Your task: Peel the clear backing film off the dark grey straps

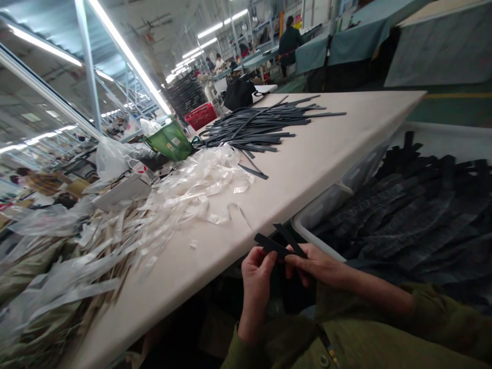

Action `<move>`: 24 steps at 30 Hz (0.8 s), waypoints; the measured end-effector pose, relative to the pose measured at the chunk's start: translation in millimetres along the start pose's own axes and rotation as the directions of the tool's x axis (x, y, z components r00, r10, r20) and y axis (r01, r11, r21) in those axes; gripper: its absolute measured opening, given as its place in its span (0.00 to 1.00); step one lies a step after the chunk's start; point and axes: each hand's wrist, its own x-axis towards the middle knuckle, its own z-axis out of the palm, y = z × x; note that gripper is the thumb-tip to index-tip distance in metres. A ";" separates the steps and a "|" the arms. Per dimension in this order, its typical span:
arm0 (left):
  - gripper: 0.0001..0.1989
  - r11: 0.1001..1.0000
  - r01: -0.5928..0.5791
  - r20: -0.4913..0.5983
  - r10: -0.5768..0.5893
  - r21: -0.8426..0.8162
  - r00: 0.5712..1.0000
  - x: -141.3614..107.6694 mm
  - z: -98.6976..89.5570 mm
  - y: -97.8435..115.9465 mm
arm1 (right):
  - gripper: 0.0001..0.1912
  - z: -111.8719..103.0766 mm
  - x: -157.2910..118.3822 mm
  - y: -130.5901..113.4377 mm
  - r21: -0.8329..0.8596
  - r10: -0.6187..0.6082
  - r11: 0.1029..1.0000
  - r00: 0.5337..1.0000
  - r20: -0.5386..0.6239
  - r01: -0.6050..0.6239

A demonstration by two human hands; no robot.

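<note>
1. Dark strip ends [268,244] show between the person's two hands, just off the near edge of the table [307,154]; whether they belong to one strip or two cannot be told.
2. Left hand [255,274] pinches one end between thumb and fingers, probably because a grip that close to the tip steadies the limp material.
3. Right hand [313,264] pinches the other piece beside it, thumb pointing toward the left one; the closeness likely lets both control the overlap.
4. Left forearm rises steeply to the table's near edge, while the right forearm slants in from the table's right, wrist slightly bent.
5. Loose dark strips [246,128] lie heaped on the table's far part, roughly aligned, perhaps for easy picking.
6. White ribbons [200,177] tangle along the table's left side.
7. Pale bin [321,245], right of the table, holds more dark pieces [418,205], presumably within the right arm's reach.
</note>
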 end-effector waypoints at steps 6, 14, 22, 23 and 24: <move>0.13 0.993 -0.030 -0.040 0.035 0.118 0.999 3.7 -4.3 0.9 | 0.26 2.8 0.8 12.1 -0.147 -0.051 0.988 0.995 -0.083 0.038; 0.15 0.740 -0.172 -0.085 0.295 0.650 0.952 59.0 -21.5 34.3 | 0.27 -14.5 -7.6 9.4 -0.100 0.017 0.995 0.998 -0.063 -0.023; 0.12 0.504 0.023 -0.145 0.203 0.863 0.968 142.9 -36.0 65.8 | 0.31 -17.3 -15.3 14.5 0.026 0.021 0.999 0.995 -0.101 -0.018; 0.13 0.537 0.019 -0.139 0.183 0.843 0.973 143.3 -37.2 64.2 | 0.31 -18.3 -15.4 14.0 0.051 0.020 0.999 0.993 -0.117 -0.015; 0.12 0.578 0.013 -0.130 0.161 0.816 0.978 140.9 -38.2 61.8 | 0.30 -19.9 -15.0 12.8 0.070 0.021 0.997 0.991 -0.133 -0.011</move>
